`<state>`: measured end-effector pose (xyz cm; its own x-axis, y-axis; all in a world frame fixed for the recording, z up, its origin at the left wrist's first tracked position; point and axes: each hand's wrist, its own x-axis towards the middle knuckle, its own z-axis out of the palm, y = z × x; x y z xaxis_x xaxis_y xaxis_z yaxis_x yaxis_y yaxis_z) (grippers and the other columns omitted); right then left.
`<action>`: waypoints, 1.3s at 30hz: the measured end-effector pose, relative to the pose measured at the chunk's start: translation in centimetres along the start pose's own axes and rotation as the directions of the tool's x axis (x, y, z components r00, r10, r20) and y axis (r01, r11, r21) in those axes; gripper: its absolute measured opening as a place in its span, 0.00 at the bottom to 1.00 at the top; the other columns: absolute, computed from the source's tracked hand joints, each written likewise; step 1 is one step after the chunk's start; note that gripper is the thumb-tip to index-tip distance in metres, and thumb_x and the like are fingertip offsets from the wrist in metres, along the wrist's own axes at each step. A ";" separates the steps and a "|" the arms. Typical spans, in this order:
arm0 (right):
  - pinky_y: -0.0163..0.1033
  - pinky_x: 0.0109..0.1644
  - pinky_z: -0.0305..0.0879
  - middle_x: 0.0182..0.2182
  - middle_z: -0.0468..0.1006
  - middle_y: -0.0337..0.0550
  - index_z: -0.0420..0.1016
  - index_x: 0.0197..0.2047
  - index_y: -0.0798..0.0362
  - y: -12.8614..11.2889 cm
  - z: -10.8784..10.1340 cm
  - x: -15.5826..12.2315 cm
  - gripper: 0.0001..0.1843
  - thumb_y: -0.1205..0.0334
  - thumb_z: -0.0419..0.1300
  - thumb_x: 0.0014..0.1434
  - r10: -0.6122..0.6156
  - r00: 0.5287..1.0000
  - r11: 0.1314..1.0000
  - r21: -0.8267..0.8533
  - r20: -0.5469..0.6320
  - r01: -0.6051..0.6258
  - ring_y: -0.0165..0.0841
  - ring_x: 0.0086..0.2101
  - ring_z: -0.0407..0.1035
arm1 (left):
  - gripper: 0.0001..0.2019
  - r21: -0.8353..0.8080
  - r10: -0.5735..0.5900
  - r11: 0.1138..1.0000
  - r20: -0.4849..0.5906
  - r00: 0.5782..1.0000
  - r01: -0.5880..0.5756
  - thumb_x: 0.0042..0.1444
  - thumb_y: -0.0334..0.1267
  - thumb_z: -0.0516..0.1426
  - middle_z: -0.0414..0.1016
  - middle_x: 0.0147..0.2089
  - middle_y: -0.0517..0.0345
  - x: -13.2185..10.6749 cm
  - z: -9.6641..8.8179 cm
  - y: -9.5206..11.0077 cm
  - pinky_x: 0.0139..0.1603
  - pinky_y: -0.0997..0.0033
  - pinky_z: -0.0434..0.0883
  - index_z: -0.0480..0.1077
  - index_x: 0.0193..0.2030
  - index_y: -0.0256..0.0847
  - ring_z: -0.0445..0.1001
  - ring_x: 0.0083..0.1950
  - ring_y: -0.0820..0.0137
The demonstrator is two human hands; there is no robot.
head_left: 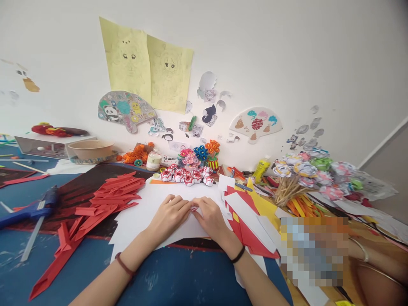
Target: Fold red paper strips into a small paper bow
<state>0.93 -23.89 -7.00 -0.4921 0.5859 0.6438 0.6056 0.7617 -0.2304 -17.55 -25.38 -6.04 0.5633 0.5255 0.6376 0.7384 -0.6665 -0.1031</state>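
My left hand (170, 214) and my right hand (210, 216) rest side by side on a white sheet of paper (149, 204) on the blue table (178, 276). Their fingertips meet and press down on a small piece of paper (195, 208) that is white with a trace of red. Both hands have fingers curled and pinched on that piece. A dark band is on each wrist.
A pile of folded red paper strips (111, 193) lies to the left, with a blue glue gun (32, 208) beyond. Small red-and-white paper flowers (186, 175) line the back. Red, white and yellow sheets (251, 221) and paper flowers on sticks (299, 178) lie to the right.
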 end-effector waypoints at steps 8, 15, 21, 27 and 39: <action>0.43 0.43 0.67 0.37 0.74 0.46 0.69 0.47 0.51 -0.5 0.2 -0.1 0.08 0.63 0.54 0.64 0.042 0.999 0.999 -0.009 -0.032 -0.042 0.38 0.39 0.69 | 0.09 0.086 -0.083 0.992 -0.090 0.992 0.091 0.63 0.31 0.49 0.78 0.39 0.56 -0.3 0.7 0.6 0.48 0.59 0.58 0.70 0.44 0.42 0.69 0.42 0.65; 0.43 0.43 0.66 0.36 0.76 0.45 0.73 0.43 0.51 -0.1 -0.2 0.2 0.07 0.61 0.55 0.65 0.033 0.997 0.999 0.017 -0.067 -0.032 0.37 0.39 0.69 | 0.09 -0.076 -0.193 0.980 -0.097 0.976 0.186 0.61 0.32 0.52 0.80 0.40 0.57 -0.3 0.4 -0.3 0.46 0.58 0.58 0.73 0.44 0.44 0.70 0.41 0.65; 0.43 0.43 0.64 0.35 0.77 0.45 0.74 0.41 0.52 0.2 -0.1 0.2 0.08 0.61 0.54 0.65 -0.012 0.999 1.000 -0.014 -0.042 0.012 0.37 0.38 0.68 | 0.09 -0.150 -0.228 0.965 -0.093 0.969 0.213 0.62 0.33 0.53 0.81 0.38 0.59 -0.4 0.4 -0.5 0.46 0.59 0.57 0.74 0.43 0.45 0.71 0.39 0.67; 0.43 0.43 0.64 0.35 0.78 0.45 0.74 0.42 0.52 0.0 -0.1 0.3 0.07 0.63 0.56 0.63 -0.005 0.999 0.998 -0.055 -0.038 0.003 0.38 0.38 0.68 | 0.09 -0.162 -0.216 0.966 -0.091 0.972 0.199 0.62 0.33 0.53 0.81 0.36 0.59 -0.4 0.4 -0.5 0.46 0.59 0.56 0.74 0.42 0.45 0.71 0.38 0.68; 0.42 0.40 0.62 0.29 0.77 0.44 0.75 0.39 0.52 0.0 0.1 0.1 0.09 0.68 0.53 0.62 -0.080 0.995 0.992 -0.102 -0.053 0.075 0.36 0.35 0.68 | 0.09 -0.078 -0.125 0.990 -0.051 0.991 0.120 0.60 0.30 0.51 0.77 0.34 0.57 -0.2 0.4 -0.4 0.45 0.60 0.58 0.72 0.39 0.43 0.69 0.39 0.66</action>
<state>0.82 -23.86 -7.00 -0.5054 0.5073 0.6980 0.6275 0.7713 -0.1062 -17.87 -25.02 -6.41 0.4475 0.5769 0.6833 0.7695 -0.6377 0.0345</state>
